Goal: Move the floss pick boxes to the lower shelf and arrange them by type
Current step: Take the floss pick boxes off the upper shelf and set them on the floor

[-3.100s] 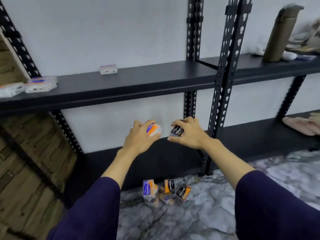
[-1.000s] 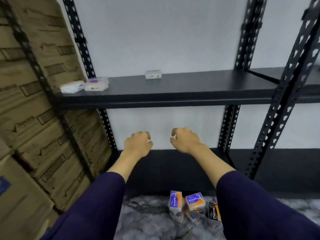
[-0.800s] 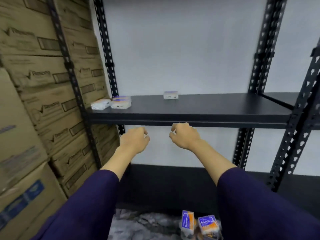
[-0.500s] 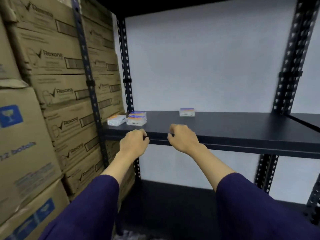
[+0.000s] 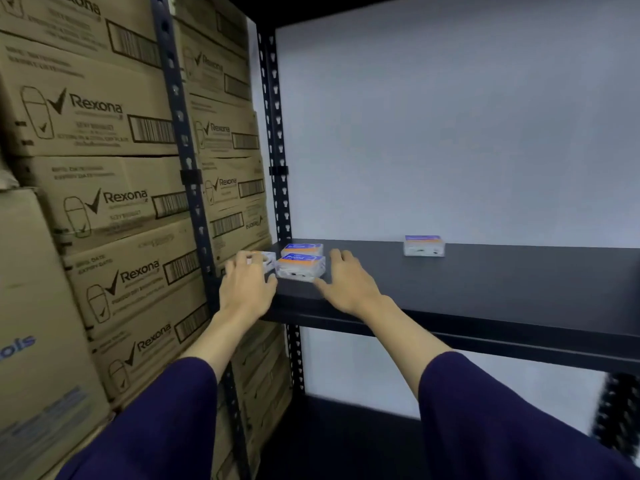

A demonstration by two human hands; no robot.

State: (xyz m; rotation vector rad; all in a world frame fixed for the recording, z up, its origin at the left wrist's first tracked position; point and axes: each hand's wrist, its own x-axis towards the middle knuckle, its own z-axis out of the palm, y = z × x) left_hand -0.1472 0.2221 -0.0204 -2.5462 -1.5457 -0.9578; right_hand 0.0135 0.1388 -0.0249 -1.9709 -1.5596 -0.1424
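At the far left we see stacked cardboard cartons [image 5: 114,202] printed "Rexona", with a perforated black upright [image 5: 183,161] in front of them. Just right of these our left hand [image 5: 247,287] reaches forward, palm down, over the front corner of the black shelf [image 5: 485,282]. Its grip is spread, fingers loosely extended, and it covers most of a clear floss pick box [image 5: 265,263]; we cannot tell whether the fingers actually press on that box or only hover over it. Only the box's right end shows beyond the fingertips.

Between the two grips lies a second clear box [image 5: 300,267] with an orange and blue label, and a third box [image 5: 302,249] sits just behind it, partly hidden by it. Our right hand [image 5: 349,285] rests palm down just right of the front box, its grip spread, thumb pointing towards the box's front corner; contact is unclear.

Well off to the right of that grip, a fourth box [image 5: 424,245] stands alone near the back wall. Dark sleeves [image 5: 502,420] cover both forearms. The label text is too blurred to read.
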